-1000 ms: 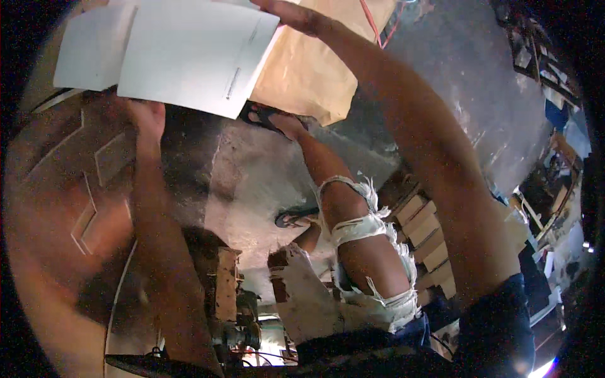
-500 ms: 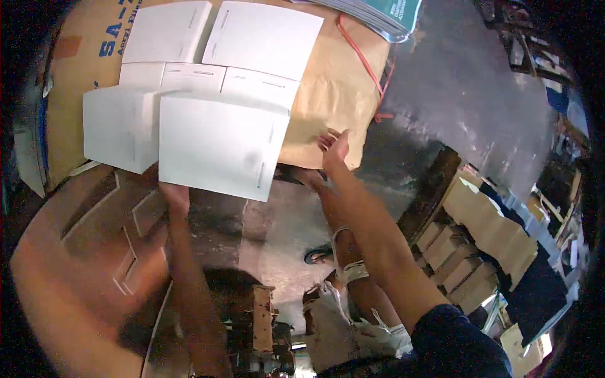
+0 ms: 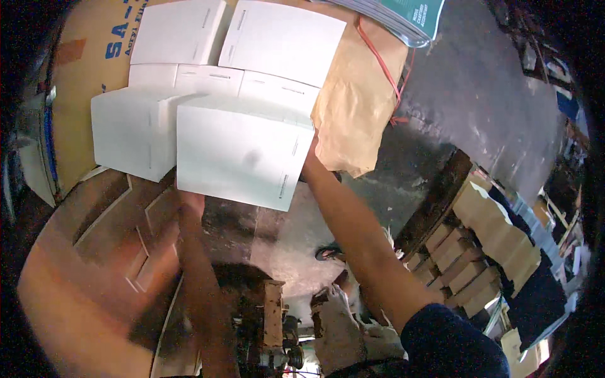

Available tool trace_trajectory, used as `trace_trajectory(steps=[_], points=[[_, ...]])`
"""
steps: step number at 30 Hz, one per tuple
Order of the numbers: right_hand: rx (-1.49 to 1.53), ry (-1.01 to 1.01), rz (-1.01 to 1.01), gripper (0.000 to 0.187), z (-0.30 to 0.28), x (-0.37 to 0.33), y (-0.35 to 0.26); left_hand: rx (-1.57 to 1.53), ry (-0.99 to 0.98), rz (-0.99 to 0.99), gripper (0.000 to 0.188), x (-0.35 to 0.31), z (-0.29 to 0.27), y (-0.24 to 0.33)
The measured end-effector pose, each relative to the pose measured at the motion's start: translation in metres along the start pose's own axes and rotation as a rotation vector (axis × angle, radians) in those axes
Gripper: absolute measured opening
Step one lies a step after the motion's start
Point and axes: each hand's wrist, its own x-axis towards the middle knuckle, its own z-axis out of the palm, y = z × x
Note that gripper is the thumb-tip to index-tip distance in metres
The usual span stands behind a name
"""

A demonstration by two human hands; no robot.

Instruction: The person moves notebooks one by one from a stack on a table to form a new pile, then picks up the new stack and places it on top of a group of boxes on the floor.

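A thick stack of white sheets [image 3: 242, 154], stapled-looking along its right side, stands nearest to me at the front of a group of similar stacks. My left hand [image 3: 192, 203] is at its lower left corner, closed against the edge, with the fingers mostly hidden beneath. At the right edge is my right hand [image 3: 310, 151], its fingers out of sight behind the stack. Directly left stands another white stack [image 3: 129, 132]. Farther back lie two more white stacks, a left one [image 3: 176, 31] and a right one [image 3: 283, 41], above shorter white blocks [image 3: 211, 79].
A brown-paper-wrapped bundle [image 3: 353, 113] with red string [image 3: 381, 63] sits to the right. Beyond it are teal-covered booklets [image 3: 416, 22]. A cardboard box [image 3: 79, 101] is at left, above brown boards [image 3: 104, 220]. Small cartons [image 3: 454, 258] stand at lower right.
My right hand has moved left from over the brown wrapped bundle to the right edge of the front stack. My left hand stays at its corner. The whole view has shifted slightly.
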Motion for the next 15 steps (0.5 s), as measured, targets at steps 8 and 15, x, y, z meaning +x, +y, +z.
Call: trace_trajectory(steps=[8,15], points=[[-0.871,0.216,-0.867,0.034,-0.018,-0.055,-0.061,-0.314,-0.096,-0.097,0.043,-0.022,0.030,0.005],[-1.814,-0.676,-0.916,0.059,0.045,-0.110,-0.144,-0.499,0.082,-0.308,0.057,-0.088,0.115,-0.049]])
